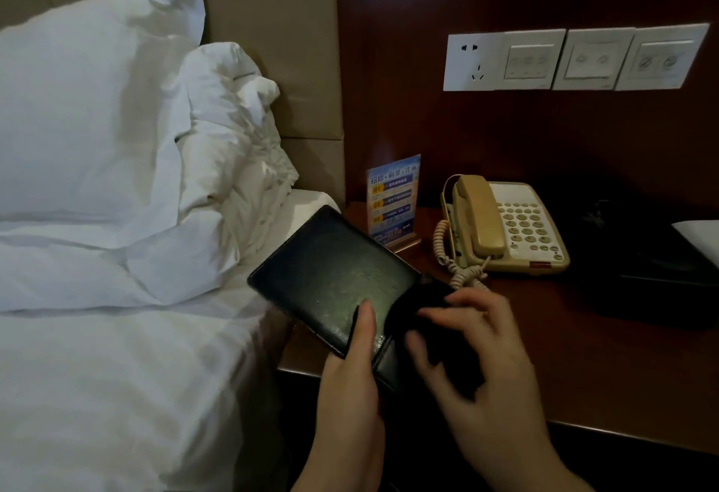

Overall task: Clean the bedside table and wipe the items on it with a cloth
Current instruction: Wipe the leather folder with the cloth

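Left hand (352,367): it holds the black folder (330,273) by the near corner, thumb flat on the cover, other fingers hidden under.
Right hand (478,367): blurred, fingers curled over a dark cloth (420,308), which lies on the near right part of the folder.
Folder: flat, rectangular, leather-like with slight shine, tilted above the tabletop (583,355) edge beside the bed (116,375).
Tabletop: dark glossy wood; a beige phone (505,227) with coiled cord and an upright blue sign (393,199) stand behind.
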Action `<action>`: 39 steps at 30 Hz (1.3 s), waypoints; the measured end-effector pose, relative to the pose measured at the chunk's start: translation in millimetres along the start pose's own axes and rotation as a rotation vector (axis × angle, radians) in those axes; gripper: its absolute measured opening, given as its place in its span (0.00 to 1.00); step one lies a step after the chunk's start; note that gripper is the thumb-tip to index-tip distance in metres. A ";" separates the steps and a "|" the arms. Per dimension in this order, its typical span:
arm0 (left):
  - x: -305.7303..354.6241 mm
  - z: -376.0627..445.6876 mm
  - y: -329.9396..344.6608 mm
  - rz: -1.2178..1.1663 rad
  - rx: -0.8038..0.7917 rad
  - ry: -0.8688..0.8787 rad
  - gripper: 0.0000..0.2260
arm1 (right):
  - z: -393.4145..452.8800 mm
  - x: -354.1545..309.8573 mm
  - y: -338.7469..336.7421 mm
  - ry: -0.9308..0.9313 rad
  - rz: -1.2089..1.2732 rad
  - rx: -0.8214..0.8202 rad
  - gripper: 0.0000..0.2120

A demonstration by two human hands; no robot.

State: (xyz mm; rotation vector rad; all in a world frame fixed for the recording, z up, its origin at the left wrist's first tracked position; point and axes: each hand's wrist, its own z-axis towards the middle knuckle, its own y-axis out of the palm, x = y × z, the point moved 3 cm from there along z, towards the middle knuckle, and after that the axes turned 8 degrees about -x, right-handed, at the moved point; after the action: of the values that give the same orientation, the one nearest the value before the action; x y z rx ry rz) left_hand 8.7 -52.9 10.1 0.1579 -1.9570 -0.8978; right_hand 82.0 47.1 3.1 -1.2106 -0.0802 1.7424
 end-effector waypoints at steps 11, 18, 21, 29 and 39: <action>0.6 -4.7 9.2 0.103 -0.110 0.045 0.05 | 13.9 -0.5 -9.5 0.600 0.790 0.257 0.09; -9.5 -5.6 7.3 0.116 0.034 0.052 0.08 | -14.5 -11.4 20.4 0.845 0.935 0.201 0.33; -10.7 -4.0 2.3 0.115 0.077 0.059 0.19 | -17.2 -15.3 24.3 0.847 0.944 0.193 0.18; -17.9 -2.4 3.7 0.085 0.009 0.000 0.05 | 11.2 -9.6 -7.4 0.717 0.900 0.295 0.07; -10.6 1.1 -3.8 0.132 0.044 0.099 0.02 | -10.9 -10.3 26.0 0.803 0.900 0.196 0.12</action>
State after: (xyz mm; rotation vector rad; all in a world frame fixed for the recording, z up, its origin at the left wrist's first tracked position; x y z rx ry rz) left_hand 12.7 -50.4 -0.2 0.0955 -1.8727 -0.7468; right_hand 73.1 21.2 -9.3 -1.8535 1.2414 1.7428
